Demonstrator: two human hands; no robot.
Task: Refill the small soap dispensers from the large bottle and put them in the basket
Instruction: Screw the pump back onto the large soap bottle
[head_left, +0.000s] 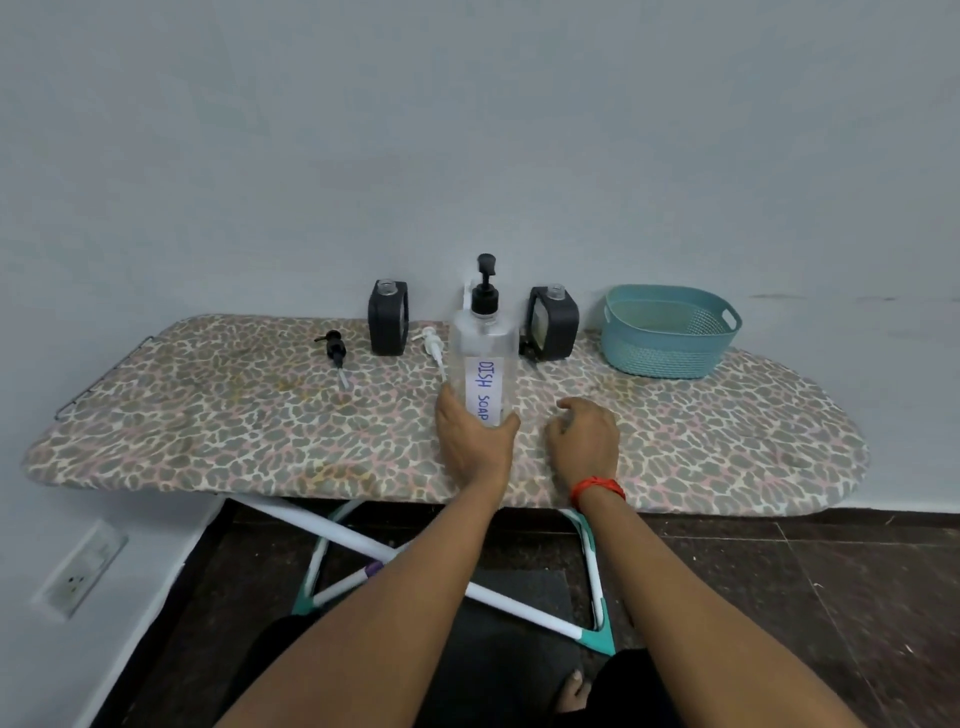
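Note:
A large clear bottle (484, 358) with a black pump top and a "DISH SOAP" label stands upright on the ironing board (208, 415). My left hand (472, 436) grips its lower part. My right hand (584, 434) rests on the board just right of the bottle, fingers loosely curled and holding nothing. Two small black dispensers stand uncapped at the back: one (388, 325) left of the bottle, the other (553, 322) right of it. A black pump (335, 353) and a white pump (434, 348) lie loose on the board. The teal basket (670, 332) sits at the back right.
The board has a leopard-print cover and stands against a pale wall. Its crossed white and teal legs (363, 551) show below over a dark floor. A wall socket (78, 571) is low on the left. A bare foot (574, 691) is near the bottom edge.

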